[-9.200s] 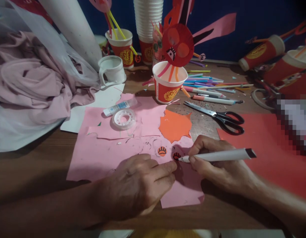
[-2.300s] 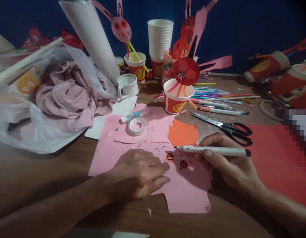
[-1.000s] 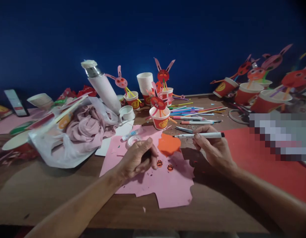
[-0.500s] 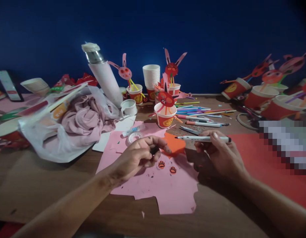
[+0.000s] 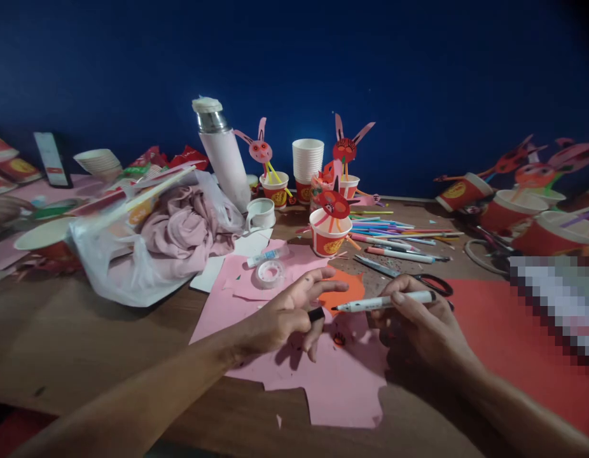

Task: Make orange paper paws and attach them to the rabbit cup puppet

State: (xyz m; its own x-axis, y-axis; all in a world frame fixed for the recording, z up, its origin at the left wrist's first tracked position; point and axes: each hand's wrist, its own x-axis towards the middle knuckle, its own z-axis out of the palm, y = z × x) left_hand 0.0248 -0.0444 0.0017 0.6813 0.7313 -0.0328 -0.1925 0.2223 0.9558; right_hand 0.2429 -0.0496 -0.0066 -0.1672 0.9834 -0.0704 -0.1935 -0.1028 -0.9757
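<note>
In my right hand [image 5: 418,318] is a white marker [image 5: 380,303], its bare black tip pointing left. Between the thumb and fingers of my left hand [image 5: 289,312] sits a small black marker cap [image 5: 316,314], just left of the tip and apart from it. Beneath both hands lies cut pink paper [image 5: 342,401], carrying an orange paper piece [image 5: 345,289] and a small orange paper eye [image 5: 339,340] with black lashes. A roll of tape [image 5: 270,273] rests beyond my left wrist. Scissors [image 5: 432,284] lie partly hidden behind my right hand.
Paper cups with paper rabbit heads, one cup [image 5: 330,232] nearest, stand ahead. Pens and coloured sticks [image 5: 385,230] lie beside it. A thermos [image 5: 225,162], a mug [image 5: 261,214] and a plastic bag [image 5: 113,273] occupy the left. Red paper [image 5: 495,331] covers the right.
My left hand now shows a black cap in its fingers, close to the marker tip. The marker has dropped lower. The view has shifted, and one orange eye is now hidden.
</note>
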